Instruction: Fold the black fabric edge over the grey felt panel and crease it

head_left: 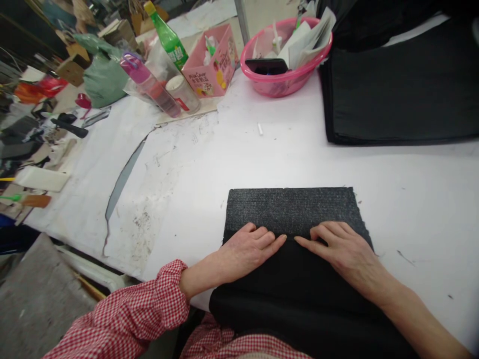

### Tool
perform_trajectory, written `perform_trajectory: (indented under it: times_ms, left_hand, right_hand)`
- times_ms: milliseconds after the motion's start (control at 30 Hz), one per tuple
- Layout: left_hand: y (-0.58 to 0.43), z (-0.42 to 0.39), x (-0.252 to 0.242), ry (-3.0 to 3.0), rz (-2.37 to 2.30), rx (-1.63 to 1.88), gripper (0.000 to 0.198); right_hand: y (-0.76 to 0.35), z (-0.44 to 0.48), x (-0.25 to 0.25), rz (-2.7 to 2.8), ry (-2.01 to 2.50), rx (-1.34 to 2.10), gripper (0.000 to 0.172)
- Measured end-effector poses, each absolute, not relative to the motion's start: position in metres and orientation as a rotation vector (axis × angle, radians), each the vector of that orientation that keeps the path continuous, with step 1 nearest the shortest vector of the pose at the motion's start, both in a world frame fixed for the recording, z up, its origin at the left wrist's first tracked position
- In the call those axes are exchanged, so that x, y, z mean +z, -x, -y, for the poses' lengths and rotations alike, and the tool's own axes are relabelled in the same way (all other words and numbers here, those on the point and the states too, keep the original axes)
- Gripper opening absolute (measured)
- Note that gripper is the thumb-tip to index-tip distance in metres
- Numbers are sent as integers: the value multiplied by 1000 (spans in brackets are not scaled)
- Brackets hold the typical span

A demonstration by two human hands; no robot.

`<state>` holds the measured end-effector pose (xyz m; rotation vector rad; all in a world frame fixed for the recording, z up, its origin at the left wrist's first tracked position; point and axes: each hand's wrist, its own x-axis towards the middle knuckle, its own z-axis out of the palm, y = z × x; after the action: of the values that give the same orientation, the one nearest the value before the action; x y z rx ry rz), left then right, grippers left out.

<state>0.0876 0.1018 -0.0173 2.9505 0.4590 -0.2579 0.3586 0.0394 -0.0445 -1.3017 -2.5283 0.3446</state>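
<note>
A dark, speckled flat panel (288, 207) lies on the white-covered table. Smooth black fabric (295, 279) overlaps its near part and hangs down over the table's front edge toward my lap. My left hand (250, 249) rests at the fabric's far edge, fingers curled and thumb stretched toward the middle. Mirroring it, my right hand (340, 254) sits a little to the right along the same edge. Both hands pinch the fabric edge against the panel, thumb tips a short gap apart. What lies under the curled fingers is hidden.
A pink basin (288, 85) with papers and a phone stands at the back, beside a pink box (213, 75) and a green bottle (170, 42). Stacked black material (404, 94) lies back right. White chalk (260, 129) is on the paper. Clutter and a brush (35, 200) are left.
</note>
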Motion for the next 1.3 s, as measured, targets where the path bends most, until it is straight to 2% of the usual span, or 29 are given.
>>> perform_trajectory:
  times_ms: [1300]
  left_hand:
    - [-139, -99, -19, -3014, -262, -256, 41]
  right_hand:
    - [-413, -21, -53, 2361, 1376, 330, 37]
